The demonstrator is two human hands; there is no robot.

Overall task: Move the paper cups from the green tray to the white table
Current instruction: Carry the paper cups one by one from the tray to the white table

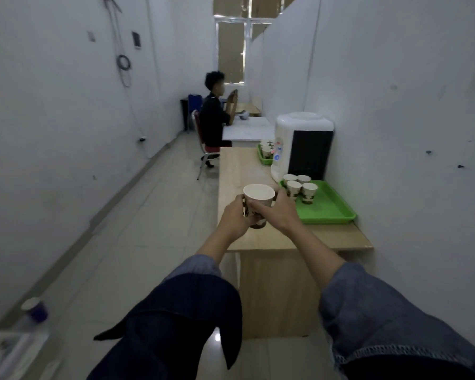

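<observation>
Counter (239, 165) was the big wooden one along the wall, with a water dispenser (299, 144) on it and the green tray (332, 209) beside that, four paper cups (299, 187) on it. I had both hands, left hand (233, 218) and right hand (281, 212), fingers curled around one cup (258, 201), held up at the counter's edge.

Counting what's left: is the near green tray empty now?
No, four cups stand on the near tray, while both hands hold a fifth cup.
</observation>
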